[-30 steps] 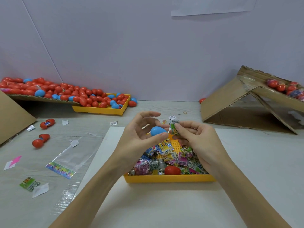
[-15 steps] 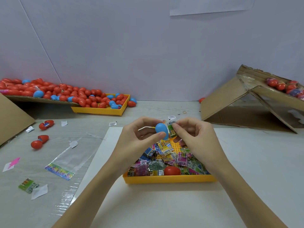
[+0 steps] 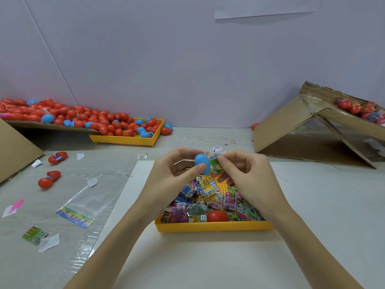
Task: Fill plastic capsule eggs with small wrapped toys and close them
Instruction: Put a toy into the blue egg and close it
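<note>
Both bare forearms rise from the lower edge of the frame and converge toward the centre. The left hand [image 3: 177, 174] is raised at centre frame, palm turned inward, thumb and curled fingers pinching a blue egg half [image 3: 202, 163]. The right hand [image 3: 248, 174], just right of it, has its back to the camera, and its fingertips [image 3: 221, 163] seem to pinch a green wrapped toy [image 3: 215, 165] against the egg half.

White sheet [image 3: 187, 257] at lower centre lies open; yellow toy tray [image 3: 212, 226] blocks the middle, cardboard ramp [image 3: 291, 130] the right.
</note>
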`<state>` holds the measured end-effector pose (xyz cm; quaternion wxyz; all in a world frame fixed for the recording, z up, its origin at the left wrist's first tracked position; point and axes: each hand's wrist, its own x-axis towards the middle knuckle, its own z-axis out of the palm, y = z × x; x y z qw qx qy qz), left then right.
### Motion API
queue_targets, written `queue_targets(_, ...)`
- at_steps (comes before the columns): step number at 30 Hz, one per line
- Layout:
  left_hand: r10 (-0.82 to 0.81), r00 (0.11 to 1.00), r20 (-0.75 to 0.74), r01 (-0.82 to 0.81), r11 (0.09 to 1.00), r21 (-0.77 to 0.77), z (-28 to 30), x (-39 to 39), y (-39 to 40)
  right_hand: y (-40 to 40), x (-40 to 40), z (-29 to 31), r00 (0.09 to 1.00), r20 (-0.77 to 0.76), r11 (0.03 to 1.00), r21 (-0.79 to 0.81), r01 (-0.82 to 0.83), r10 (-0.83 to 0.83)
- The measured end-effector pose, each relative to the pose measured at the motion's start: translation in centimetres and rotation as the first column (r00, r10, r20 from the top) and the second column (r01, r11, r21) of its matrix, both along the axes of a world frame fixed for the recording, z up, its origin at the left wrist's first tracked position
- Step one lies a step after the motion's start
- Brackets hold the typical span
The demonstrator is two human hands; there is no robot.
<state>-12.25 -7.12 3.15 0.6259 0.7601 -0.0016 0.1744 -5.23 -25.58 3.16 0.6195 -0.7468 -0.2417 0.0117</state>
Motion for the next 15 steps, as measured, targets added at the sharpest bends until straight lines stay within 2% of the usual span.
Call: queue_targets(15,0.013,1.000,0.017,-0.014,1.000,0.015,-0.11,-0.04,0.15,-0.07,0.03,-0.03,1.000,0.010,1.000,0.010,-0.020,0.020)
